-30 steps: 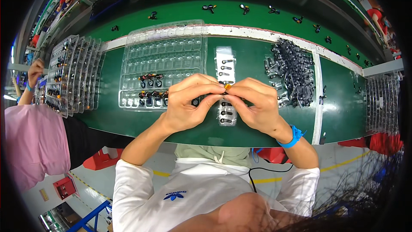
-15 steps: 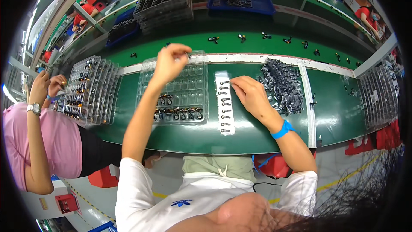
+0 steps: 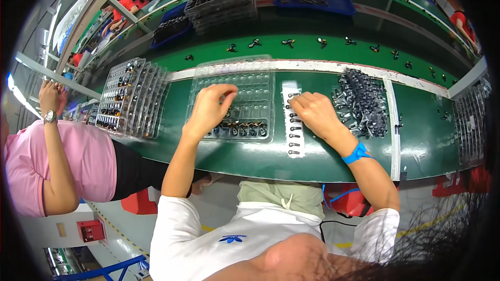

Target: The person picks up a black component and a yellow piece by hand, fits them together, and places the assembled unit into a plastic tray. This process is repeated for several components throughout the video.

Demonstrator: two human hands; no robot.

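Holds the left hand over the clear tray, thumb and fingertips parted by a small gap; cannot tell of anything held there. Bends the right hand over the far half of the white strip, fingertips drawn close together at its surface; cannot tell whether closed on anything. Lying along the strip in a column: black parts, partly covered at the far end by the right hand. Lying left of the strip: the tray, with dark pieces along its near row. Heaped to the right of the right hand: a pile of black parts. Wears a blue band on the right wrist. Running beyond the tray and strip: a white rail, then a green belt with small pieces spaced out. Standing at left: a stack of clear trays, near a person in pink.
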